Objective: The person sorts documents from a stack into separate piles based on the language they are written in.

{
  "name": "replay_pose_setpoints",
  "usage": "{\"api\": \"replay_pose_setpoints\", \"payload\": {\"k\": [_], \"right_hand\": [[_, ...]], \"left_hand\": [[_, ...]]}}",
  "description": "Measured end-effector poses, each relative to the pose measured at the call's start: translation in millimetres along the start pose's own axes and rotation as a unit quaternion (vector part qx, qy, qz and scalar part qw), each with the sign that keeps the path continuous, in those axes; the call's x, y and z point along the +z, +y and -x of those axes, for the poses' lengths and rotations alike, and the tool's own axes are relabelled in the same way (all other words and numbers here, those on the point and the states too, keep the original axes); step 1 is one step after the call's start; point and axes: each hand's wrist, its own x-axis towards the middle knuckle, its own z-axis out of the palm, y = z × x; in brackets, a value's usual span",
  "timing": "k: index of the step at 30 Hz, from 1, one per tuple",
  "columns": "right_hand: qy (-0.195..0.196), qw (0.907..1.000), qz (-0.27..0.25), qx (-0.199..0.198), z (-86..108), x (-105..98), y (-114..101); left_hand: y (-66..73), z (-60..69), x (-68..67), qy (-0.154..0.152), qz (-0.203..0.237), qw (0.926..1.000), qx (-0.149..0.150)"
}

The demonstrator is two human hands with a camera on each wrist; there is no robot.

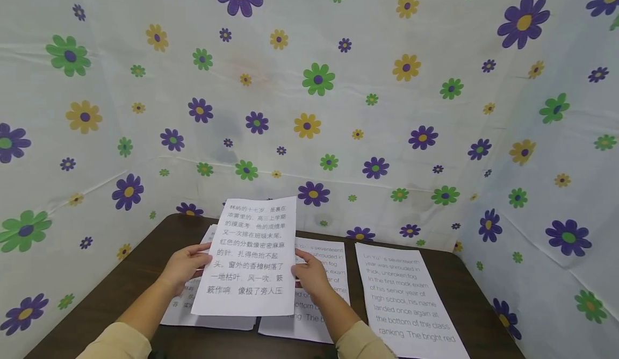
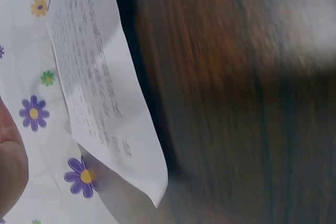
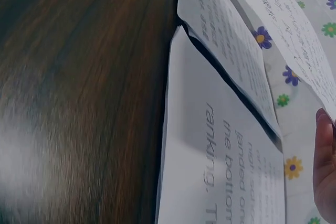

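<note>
A white sheet printed with Chinese text (image 1: pixel 251 257) is held up over the table, tilted toward me. My left hand (image 1: pixel 185 267) pinches its left edge, and my right hand (image 1: pixel 310 274) pinches the right edge. Beneath it lies a left stack of Chinese-text pages (image 1: pixel 213 320), partly covered. A middle stack of English-text pages (image 1: pixel 323 316) is also partly hidden by the sheet and my right hand. In the right wrist view the raised sheet (image 3: pixel 294 35) hangs above both stacks, with my right thumb (image 3: pixel 324 145) at its edge.
A right stack of English-text pages (image 1: pixel 406 300) lies on the dark wooden table (image 1: pixel 126 273). A white cloth with purple, green and yellow flowers (image 1: pixel 358 95) encloses the table at the back and both sides.
</note>
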Motion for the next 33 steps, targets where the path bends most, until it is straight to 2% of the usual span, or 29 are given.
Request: {"api": "replay_pose_setpoints", "payload": {"k": [9,16,26,33], "right_hand": [[-0.007,1.0,0.001,0.005,-0.6,24,-3],[-0.003,0.9999,0.001,0.015,-1.4,40,-2],[0.001,0.9998,-0.003,0.021,-3.1,58,4],[0.003,0.9997,0.01,0.022,-5.0,67,12]], "left_hand": [[-10.6,-2.4,-21.8,0.002,-0.024,0.9997,-0.003],[-19.1,-5.2,-34.0,0.004,-0.039,0.9992,-0.007],[-28.7,-8.2,-44.1,0.01,-0.074,0.9969,-0.021],[-33.9,-7.9,-43.3,0.011,-0.081,0.9964,-0.025]]}}
